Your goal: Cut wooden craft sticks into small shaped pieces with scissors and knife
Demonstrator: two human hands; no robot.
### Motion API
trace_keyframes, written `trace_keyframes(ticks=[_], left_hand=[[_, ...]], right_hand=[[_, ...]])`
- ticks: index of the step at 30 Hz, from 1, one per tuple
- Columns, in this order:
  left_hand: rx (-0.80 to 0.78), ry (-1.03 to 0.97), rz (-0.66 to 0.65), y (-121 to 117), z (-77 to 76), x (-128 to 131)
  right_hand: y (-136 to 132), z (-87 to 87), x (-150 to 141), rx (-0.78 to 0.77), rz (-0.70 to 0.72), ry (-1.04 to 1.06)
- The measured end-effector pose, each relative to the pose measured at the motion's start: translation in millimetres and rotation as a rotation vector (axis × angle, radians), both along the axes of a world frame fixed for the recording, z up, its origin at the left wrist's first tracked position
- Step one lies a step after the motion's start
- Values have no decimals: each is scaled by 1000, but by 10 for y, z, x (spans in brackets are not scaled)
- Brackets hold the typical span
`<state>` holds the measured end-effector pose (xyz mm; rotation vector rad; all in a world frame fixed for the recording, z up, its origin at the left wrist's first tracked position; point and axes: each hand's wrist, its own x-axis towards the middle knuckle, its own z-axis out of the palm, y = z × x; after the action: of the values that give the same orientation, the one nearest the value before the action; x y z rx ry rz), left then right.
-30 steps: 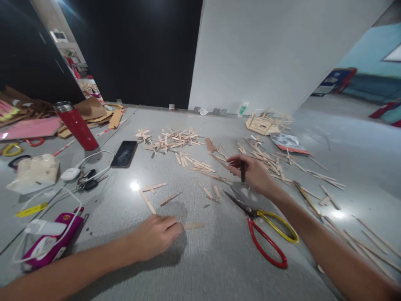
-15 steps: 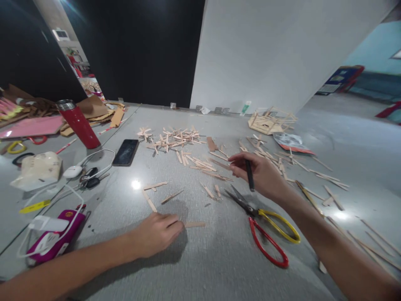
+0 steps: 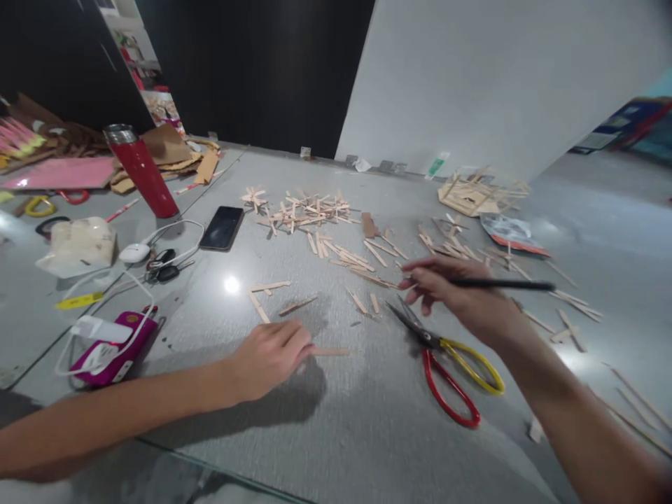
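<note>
Desk [image 3: 367, 434]: smooth grey, semi-gloss, throws lamp glare. Sticks [image 3: 315, 208]: bare wood, matt. Scissors [image 3: 431, 341]: dark metal blades, glossy plastic-looking handles. Pen [image 3: 498, 284]: smooth black, probably plastic. Flask [image 3: 143, 173]: glossy red, shiny metal collar. Phone [image 3: 222, 228]: glossy glass. Cardboard [image 3: 166, 144]: matt brown, rough-edged. Pouch [image 3: 507, 227]: shiny clear plastic.

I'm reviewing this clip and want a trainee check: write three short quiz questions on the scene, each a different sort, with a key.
1. What does the left hand hold? a) keys b) a wooden stick c) a charging cable
2. True or false: the right hand grips the scissors.
3. Fill in: in the picture, the phone lies to the ____ of the red bottle.

Key: 1. b. 2. False; it holds a dark pen-like tool, and the scissors lie on the table. 3. right.
</note>
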<state>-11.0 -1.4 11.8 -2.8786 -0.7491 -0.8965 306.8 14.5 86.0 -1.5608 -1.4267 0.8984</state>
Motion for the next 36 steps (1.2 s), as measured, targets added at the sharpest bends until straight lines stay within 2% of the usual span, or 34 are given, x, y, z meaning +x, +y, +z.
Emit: trace_keyframes(ticks=[2,5,7,10,17,21,24,28,36], left_hand=[[-70,72,57,-77,44,15],[-95,200,-30,-233,64,18],[-77,253,-84,-341,55,21],[-39,360,-95,-470,28,41],[35,379,-76,-576,-105,104],[100,293,-70,-598,-185,102],[149,233,-80,-595,-203,92],[173,239,-67,-585,-173,81],[159,281,-72,-609,-137,52]], right_hand=[[-173,-39,-250,-70,100,47],[-381,-161,-537,-210,252,224],[-465,-247,-641,-284,290,311],[-521,-348,-693,-322,276,361],[-541,-517,-766,-242,237,276],[-565,-689,-833,-301,285,309],[-575,-792,-860,-309,311,227],[-566,-821,-885,-270,296,76],[-561,-831,-895,-270,276,10]])
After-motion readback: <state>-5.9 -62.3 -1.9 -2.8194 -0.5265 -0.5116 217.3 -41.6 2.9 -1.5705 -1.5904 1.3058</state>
